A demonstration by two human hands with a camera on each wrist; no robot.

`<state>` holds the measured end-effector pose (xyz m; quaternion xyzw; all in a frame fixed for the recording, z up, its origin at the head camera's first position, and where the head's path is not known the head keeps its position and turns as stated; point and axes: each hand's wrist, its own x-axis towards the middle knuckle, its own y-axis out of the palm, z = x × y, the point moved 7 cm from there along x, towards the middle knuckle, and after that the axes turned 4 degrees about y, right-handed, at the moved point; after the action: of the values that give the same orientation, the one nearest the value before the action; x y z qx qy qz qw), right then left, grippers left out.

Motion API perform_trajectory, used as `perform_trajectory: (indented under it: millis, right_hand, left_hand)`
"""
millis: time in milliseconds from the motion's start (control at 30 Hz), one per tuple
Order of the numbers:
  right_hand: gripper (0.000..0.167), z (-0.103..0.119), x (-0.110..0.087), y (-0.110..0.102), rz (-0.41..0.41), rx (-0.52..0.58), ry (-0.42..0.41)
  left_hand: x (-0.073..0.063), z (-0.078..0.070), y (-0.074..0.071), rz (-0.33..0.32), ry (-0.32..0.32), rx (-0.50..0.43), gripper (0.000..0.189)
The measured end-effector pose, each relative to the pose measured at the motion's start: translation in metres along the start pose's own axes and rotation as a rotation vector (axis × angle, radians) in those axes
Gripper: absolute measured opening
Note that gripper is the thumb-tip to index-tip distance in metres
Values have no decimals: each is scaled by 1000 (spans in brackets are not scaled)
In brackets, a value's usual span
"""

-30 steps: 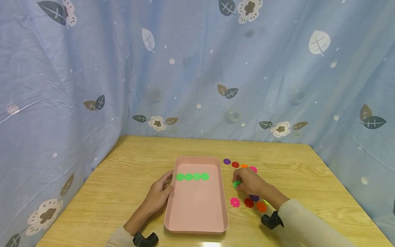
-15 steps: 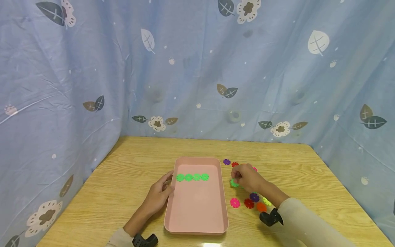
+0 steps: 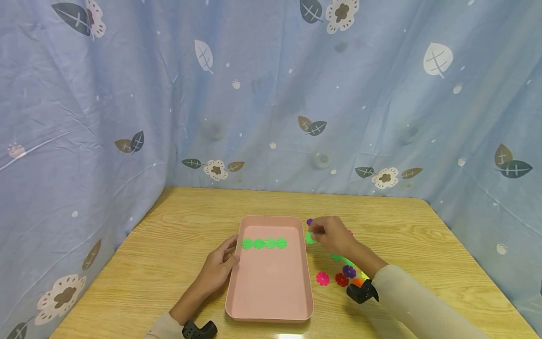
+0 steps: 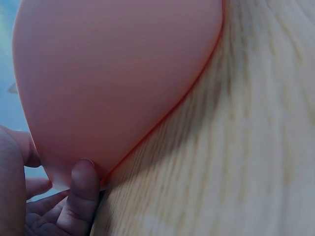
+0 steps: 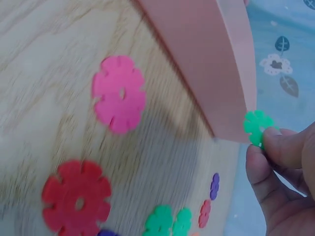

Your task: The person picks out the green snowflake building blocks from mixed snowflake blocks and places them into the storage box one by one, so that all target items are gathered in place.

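Note:
A pink tray [image 3: 271,285] lies on the table, with several green plastic snowflake discs [image 3: 270,243] in a row across its far part. At the tray's left side my left hand [image 3: 218,266] rests its thumb and fingertips against the outer wall; the left wrist view shows the thumb [image 4: 84,179] on that wall. My right hand [image 3: 335,236] pinches another green snowflake disc [image 5: 256,125] between thumb and index finger, raised beside the tray's right rim. Behind the right hand some discs are hidden.
Right of the tray lie a pink disc [image 3: 322,278], a red disc [image 3: 342,279], a purple disc [image 3: 349,271] and an orange disc partly covered by the wrist camera. More green discs [image 5: 158,222] lie under the right forearm. A blue patterned curtain [image 3: 271,94] surrounds the table.
My right hand has lifted the green snowflake disc and carried it left and away from me, up to the tray's right rim. The left hand and the tray have stayed put.

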<state>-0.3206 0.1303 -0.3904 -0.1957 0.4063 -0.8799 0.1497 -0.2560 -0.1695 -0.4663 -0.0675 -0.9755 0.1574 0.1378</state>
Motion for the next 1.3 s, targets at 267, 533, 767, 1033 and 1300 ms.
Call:
perform_trajectory:
  millis: [267, 533, 767, 1033, 1300]
  right_hand:
    - [8, 4, 10, 8, 5, 101, 75]
    - [6, 10, 22, 26, 52, 82, 32]
    - [9, 9, 25, 43, 100, -20, 25]
    - [13, 6, 26, 50, 106, -61, 34]
    - [15, 6, 25, 50, 106, -71, 57]
  left_hand:
    - [0, 1, -1, 2, -22, -9, 56]
    - [1, 1, -3, -1, -24, -10, 57]
    - [1, 0, -2, 13, -14, -12, 58]
    - [1, -1, -1, 14, -7, -15, 57]
    - [1, -1, -1, -2, -10, 1, 57]
